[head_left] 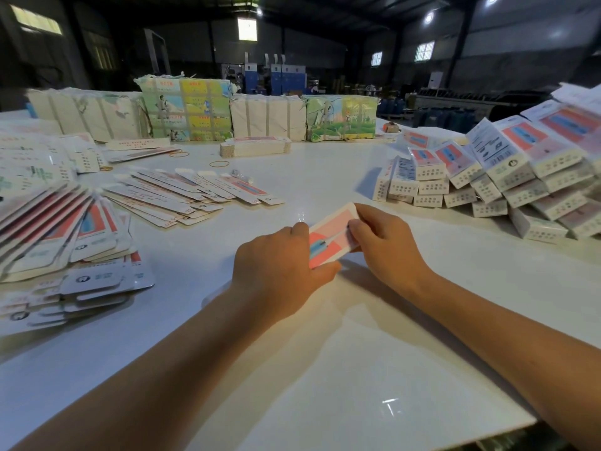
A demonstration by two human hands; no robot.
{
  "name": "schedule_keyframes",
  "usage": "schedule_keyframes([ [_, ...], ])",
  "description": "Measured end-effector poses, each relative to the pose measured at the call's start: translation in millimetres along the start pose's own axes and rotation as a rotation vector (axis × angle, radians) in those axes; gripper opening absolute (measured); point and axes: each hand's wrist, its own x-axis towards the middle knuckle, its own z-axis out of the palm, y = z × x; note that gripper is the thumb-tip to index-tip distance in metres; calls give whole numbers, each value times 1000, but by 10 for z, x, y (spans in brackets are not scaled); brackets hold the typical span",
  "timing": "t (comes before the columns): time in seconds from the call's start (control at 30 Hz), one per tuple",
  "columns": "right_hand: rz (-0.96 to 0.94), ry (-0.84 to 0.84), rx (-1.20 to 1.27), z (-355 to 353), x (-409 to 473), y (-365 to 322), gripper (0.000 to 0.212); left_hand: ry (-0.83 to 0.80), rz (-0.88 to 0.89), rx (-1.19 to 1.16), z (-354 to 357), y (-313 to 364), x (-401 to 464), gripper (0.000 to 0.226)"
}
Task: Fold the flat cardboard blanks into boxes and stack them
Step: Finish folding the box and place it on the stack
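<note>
Cardboard, printed coral and blue on white: one blank [328, 240], held between your two hands just above the desk [341, 369], near its middle. Your left hand [276, 271] grips the near end, thumb underneath and fingers curled over the top edge; your right hand [383, 242] pinches the far end, fingertips bent onto the printed face. Holding it at both ends like this looks suited to squeezing the flat sleeve open into a tube, which I judge to be the step in hand; the blank is not yet squared up. Supply, to your left: one fanned spread of flat blanks [192, 193], roughly a dozen showing, laid overlapping so a single one can be drawn off; a larger heap of flat blanks [61, 232] nearer the desk edge, too many and too overlapped to count. One short banded stack of blanks [255, 146] lies further back. Output, to your right: a pile of folded boxes [507, 177], well over twenty, leaning on one another, exact number not countable. Along the far edge stand four wrapped bundles [187, 109] of stock. Two loose rubber bands [219, 164] are plainly visible on the desk, probably taken off opened bundles.
</note>
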Motion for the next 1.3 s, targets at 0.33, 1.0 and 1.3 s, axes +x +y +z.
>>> schedule_keyframes([
  [0.33, -8, -98, -16, -28, -27, -58, 22, 14, 13, 45, -25, -53, -3, 64],
  [1.0, -311, -54, -341, -84, -100, -23, 30, -49, -64, -17, -75, -290, 49, 59],
  [1.3, -342, -116, -443, -84, -140, -20, 19, -82, -28, -19, -89, -345, 40, 59],
])
